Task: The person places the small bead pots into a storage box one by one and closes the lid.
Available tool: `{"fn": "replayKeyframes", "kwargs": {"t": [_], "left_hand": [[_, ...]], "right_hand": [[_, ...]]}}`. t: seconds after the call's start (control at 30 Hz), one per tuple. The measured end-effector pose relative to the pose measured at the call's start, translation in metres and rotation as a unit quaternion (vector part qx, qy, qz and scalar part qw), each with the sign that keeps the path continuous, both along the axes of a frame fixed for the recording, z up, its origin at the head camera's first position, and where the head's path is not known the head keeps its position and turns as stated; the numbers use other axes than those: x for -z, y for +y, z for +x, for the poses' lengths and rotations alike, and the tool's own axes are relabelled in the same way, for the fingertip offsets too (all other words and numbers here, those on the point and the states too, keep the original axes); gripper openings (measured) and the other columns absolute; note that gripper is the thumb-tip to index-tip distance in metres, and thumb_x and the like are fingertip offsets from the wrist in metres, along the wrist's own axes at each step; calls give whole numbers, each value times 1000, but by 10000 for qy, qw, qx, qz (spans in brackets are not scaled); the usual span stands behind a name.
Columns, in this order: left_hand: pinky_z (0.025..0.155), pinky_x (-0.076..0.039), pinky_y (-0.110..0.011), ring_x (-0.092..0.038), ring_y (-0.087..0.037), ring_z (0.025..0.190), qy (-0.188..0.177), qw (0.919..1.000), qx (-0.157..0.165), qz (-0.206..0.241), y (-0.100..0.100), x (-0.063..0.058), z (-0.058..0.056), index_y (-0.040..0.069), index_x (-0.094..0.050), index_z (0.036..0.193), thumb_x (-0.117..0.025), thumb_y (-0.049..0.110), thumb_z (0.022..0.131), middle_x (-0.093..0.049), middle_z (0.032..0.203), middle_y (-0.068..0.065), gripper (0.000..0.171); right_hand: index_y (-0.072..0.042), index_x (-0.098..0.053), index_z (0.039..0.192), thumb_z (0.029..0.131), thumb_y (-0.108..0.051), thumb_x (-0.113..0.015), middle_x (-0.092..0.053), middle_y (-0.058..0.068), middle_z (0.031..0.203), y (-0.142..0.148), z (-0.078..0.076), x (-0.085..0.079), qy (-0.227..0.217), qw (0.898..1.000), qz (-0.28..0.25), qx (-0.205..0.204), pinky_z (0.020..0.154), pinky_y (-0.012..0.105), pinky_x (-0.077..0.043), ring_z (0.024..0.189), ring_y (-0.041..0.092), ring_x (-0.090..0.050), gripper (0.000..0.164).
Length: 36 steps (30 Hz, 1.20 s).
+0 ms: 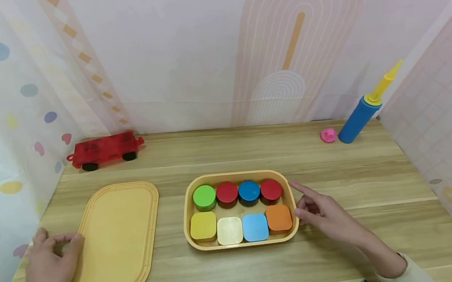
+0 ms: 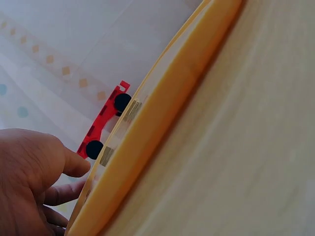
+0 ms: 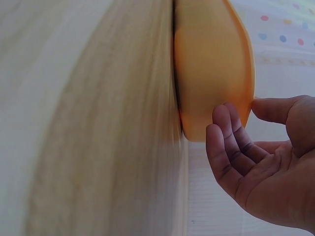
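A shallow yellow-orange tray holds several coloured pieces. Round ones stand in the back row: a green piece, a blue piece and two red ones. In front are square ones: yellow, cream, light blue and an orange piece. My right hand is at the tray's right end, its thumb and index finger touching the rim and the other fingers loosely bent beside the wall. To the left lies a flat yellow lid. My left hand touches its left edge with thumb and index fingertips.
A red toy wagon with black wheels stands at the back left. At the back right are a pink toy duck and a blue hand pump with a yellow nozzle. A patterned cloth hangs behind the wooden table.
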<state>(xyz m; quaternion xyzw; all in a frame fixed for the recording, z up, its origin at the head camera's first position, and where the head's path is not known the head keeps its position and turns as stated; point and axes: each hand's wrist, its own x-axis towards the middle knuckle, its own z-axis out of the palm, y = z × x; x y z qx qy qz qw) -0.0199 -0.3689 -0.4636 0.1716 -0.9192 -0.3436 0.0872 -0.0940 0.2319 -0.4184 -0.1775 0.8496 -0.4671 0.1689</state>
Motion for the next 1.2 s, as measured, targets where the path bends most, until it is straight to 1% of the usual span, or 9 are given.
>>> {"fn": "replayKeyframes", "kwargs": {"t": [0.27, 0.4, 0.43, 0.6, 0.67, 0.8, 0.97, 1.07, 1.2], "left_hand": [[126, -9, -88, -4, -79, 151, -616, 9981, -79, -12, -3, -3, 1, -24, -64, 126, -53, 26, 114, 1, 171, -46, 52], [125, -15, -88, -10, -80, 150, -756, 9969, -47, -221, -1, -7, 1, -24, -67, 119, -52, 25, 113, -2, 169, -49, 51], [125, -29, -83, -24, -78, 148, -682, 9970, -15, -364, 1, -7, 1, -23, -69, 112, -54, 23, 112, -13, 169, -50, 49], [118, -37, -83, -29, -73, 150, -419, 9970, 32, -644, 5, -9, 4, -21, -70, 94, -55, 17, 109, -24, 166, -50, 43], [120, -27, -88, -18, -70, 156, -408, 9968, -54, -686, 6, -11, 4, -22, -69, 100, -55, 17, 109, -16, 169, -49, 43], [113, -36, -87, -28, -60, 159, -414, 9946, -275, -914, 7, -15, 3, -21, -67, 112, -53, 19, 111, -29, 168, -44, 43], [76, -56, -68, -60, -61, 124, -564, 9911, -585, -1056, 11, -22, 2, -14, -69, 114, -50, 22, 110, -65, 139, -37, 40], [55, -53, -50, -69, -59, 98, -555, 9907, -654, -1055, 11, -25, 4, -11, -70, 113, -55, 23, 109, -76, 112, -33, 37], [54, -44, -29, -69, -26, 67, -529, 9919, -638, -968, 8, -25, 5, -9, -73, 111, -62, 25, 109, -80, 92, -25, 36]], "right_hand": [[-2, -37, 172, 112, -10, -67, -68, 3, 95, 0, 0, 0, 5, 10000, 48, 3, 73, 21, -58, 83, 17, -65, 67], [-2, -37, 172, 112, -9, -67, -68, 3, 95, 0, -1, 0, 16, 10000, 63, -3, 72, 21, -58, 83, 16, -64, 67], [-2, -37, 172, 112, -9, -67, -68, 3, 95, 0, -1, 1, 19, 10000, 66, -5, 72, 21, -58, 83, 16, -64, 68], [-2, -37, 172, 112, -9, -67, -69, 2, 95, 0, -1, 1, 25, 10000, 69, -6, 73, 21, -59, 83, 17, -65, 68], [-2, -36, 172, 112, -9, -67, -69, 2, 95, 0, -1, 1, 29, 10000, 56, -15, 73, 22, -59, 83, 18, -66, 68], [-3, -37, 172, 112, -10, -67, -69, 2, 95, 1, -1, 1, 41, 10000, 43, -27, 73, 22, -59, 83, 18, -65, 68], [-4, -37, 173, 112, -11, -67, -68, 2, 95, 1, 0, 1, 19, 10000, 65, 2, 71, 21, -57, 83, 16, -64, 68], [-5, -36, 173, 112, -11, -67, -69, 3, 96, 1, 0, 1, -8, 10000, 73, 21, 71, 21, -57, 83, 16, -64, 68], [-6, -37, 173, 112, -11, -67, -69, 3, 96, 0, 0, 0, -21, 9999, 96, 34, 71, 21, -57, 84, 16, -64, 68]]}}
